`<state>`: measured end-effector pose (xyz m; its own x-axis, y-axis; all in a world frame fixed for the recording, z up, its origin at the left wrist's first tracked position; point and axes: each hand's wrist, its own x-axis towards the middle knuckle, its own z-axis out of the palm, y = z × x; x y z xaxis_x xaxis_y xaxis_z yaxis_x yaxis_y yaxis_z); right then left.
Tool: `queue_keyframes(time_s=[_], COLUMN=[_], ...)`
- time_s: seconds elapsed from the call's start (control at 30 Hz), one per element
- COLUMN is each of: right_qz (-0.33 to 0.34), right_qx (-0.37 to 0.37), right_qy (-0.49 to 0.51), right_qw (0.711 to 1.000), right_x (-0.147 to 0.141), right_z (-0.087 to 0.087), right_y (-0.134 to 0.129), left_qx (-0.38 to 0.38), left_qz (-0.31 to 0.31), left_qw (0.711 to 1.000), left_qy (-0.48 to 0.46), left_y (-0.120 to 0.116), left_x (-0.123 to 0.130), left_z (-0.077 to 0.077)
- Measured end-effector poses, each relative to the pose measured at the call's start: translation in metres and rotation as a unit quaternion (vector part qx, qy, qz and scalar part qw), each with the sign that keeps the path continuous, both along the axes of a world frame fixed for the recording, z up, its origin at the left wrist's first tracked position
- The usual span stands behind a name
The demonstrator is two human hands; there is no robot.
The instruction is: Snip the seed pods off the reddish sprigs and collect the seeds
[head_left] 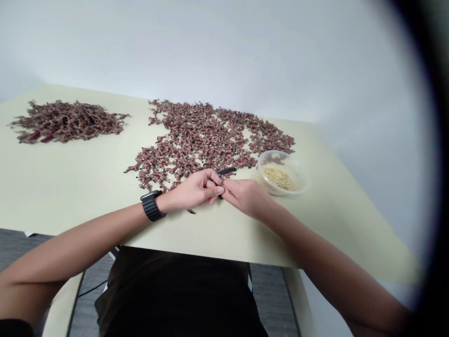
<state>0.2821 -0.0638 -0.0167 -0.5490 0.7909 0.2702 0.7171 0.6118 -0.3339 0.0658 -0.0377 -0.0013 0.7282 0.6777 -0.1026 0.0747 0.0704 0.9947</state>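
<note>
My left hand [194, 190], with a black wristwatch [151, 206] on its wrist, meets my right hand [245, 197] over the pale green table top [80, 187]. Their fingertips pinch a small dark piece [220, 187] between them, mostly hidden by the fingers. A thin black piece [226, 171] lies just beyond my fingers, at the near edge of a wide spread of small reddish-brown pieces [196, 140]. To the right of my right hand stands a clear plastic tub [296, 173] holding pale yellow grains [278, 178].
A second, denser heap of reddish-brown pieces [66, 121] lies at the far left of the table. A tiny dark bit [191, 211] lies below my left hand. A white wall [210, 47] rises behind the table.
</note>
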Motion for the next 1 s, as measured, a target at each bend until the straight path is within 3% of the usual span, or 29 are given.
queue_keyframes(time_s=[0.1,0.17,0.2,0.27,0.33,0.37,0.4,0.43,0.47,0.5,0.57,0.63,0.7,0.77,1.0], right_qz=[-0.012,-0.031,-0.041,-0.056,-0.058,-0.054,-0.049,-0.048,-0.052,-0.060,-0.071,-0.057,-0.029,-0.006,0.010], right_qx=[-0.099,-0.225,-0.303,-0.455,-0.557,-0.584,-0.597,-0.591,-0.562,-0.506,-0.329,-0.145,-0.035,0.016,0.068], right_qy=[0.100,0.191,0.242,0.339,0.398,0.409,0.408,0.399,0.384,0.362,0.289,0.191,0.102,0.038,-0.046], right_qw=[0.990,0.955,0.921,0.821,0.727,0.699,0.689,0.699,0.731,0.781,0.896,0.969,0.994,0.999,0.997], right_x=[-0.003,-0.006,-0.007,-0.010,-0.011,-0.012,-0.012,-0.012,-0.012,-0.011,-0.011,-0.009,-0.007,-0.004,0.000], right_z=[0.005,0.010,0.012,0.014,0.016,0.016,0.015,0.014,0.013,0.012,0.009,0.007,0.005,0.003,-0.001], right_y=[0.000,0.000,0.001,0.002,0.004,0.005,0.005,0.005,0.005,0.004,0.001,-0.001,-0.001,0.000,0.002], left_qx=[0.042,0.089,0.125,0.216,0.297,0.320,0.325,0.311,0.279,0.234,0.129,0.045,-0.003,-0.030,-0.052], left_qz=[0.003,0.010,0.012,0.006,-0.004,-0.007,-0.006,-0.001,0.006,0.013,0.016,0.005,-0.004,-0.007,-0.015], left_qw=[0.999,0.995,0.991,0.973,0.949,0.941,0.939,0.944,0.955,0.968,0.990,0.999,1.000,0.999,0.998], left_qy=[0.015,0.035,0.049,0.082,0.104,0.109,0.111,0.109,0.100,0.085,0.048,0.012,-0.011,-0.024,-0.035], left_y=[-0.001,-0.002,-0.002,-0.002,-0.001,0.000,0.001,0.001,0.001,0.002,0.002,0.003,0.004,0.004,0.001], left_x=[-0.001,-0.003,-0.004,-0.006,-0.008,-0.009,-0.009,-0.008,-0.008,-0.007,-0.005,-0.003,-0.003,-0.002,0.001], left_z=[-0.002,0.000,0.002,0.008,0.014,0.015,0.016,0.015,0.013,0.011,0.007,0.005,0.006,0.008,0.006])
